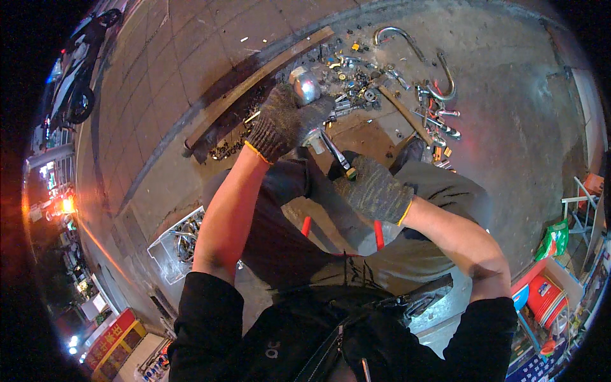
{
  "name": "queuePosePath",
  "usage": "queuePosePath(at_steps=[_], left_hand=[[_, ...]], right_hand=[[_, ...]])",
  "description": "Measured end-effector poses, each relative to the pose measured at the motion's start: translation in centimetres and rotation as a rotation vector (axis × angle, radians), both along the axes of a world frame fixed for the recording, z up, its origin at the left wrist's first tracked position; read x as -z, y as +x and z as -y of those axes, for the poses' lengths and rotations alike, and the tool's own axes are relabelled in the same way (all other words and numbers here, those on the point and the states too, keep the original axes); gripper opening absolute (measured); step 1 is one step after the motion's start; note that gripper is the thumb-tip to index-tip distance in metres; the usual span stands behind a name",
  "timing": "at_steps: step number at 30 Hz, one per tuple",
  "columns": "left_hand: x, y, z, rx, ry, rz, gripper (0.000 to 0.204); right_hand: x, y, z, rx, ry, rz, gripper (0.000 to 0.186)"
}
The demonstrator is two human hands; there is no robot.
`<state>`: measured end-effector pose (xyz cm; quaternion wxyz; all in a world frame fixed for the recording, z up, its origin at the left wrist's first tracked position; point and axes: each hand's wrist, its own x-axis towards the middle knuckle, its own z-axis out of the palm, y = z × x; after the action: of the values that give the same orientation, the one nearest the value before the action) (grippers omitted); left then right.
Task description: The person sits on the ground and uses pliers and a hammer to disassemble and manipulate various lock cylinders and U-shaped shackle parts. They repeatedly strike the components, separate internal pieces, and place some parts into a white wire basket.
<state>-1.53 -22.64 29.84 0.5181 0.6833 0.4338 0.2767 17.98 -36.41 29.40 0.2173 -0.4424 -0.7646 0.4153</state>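
Over the littered ground [509,140], just short of the scattered metal parts [344,104], I have the rounded metal piece [305,85] at the left hand [280,118], whose nearly closed fingers seem to hold it; the right hand [377,189] is curled around the end of a slim tool [335,151]. I'd brace the piece firmly, keeping the tool clear of those fingers. It looks silvery, domed and shiny, its lower part hidden.
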Motion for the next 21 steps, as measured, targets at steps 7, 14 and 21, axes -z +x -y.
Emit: queuePosePath(at_steps=[7,14,21], left_hand=[[-0.6,-1.1,-0.6,-0.096,-0.313,0.445,0.032],[-2.9,2.1,-0.8,-0.385,-0.317,0.309,0.030],[-4.8,2.0,-1.4,-0.353,0.002,0.033,0.032]], right_hand=[[-6.8,2.6,-3.9,0.094,-0.605,-0.221,0.040],[-11.0,4.9,-5.2,0.202,-0.398,0.078,0.048],[-9.9,7.0,-5.9,-0.004,0.277,0.347,0.030]])
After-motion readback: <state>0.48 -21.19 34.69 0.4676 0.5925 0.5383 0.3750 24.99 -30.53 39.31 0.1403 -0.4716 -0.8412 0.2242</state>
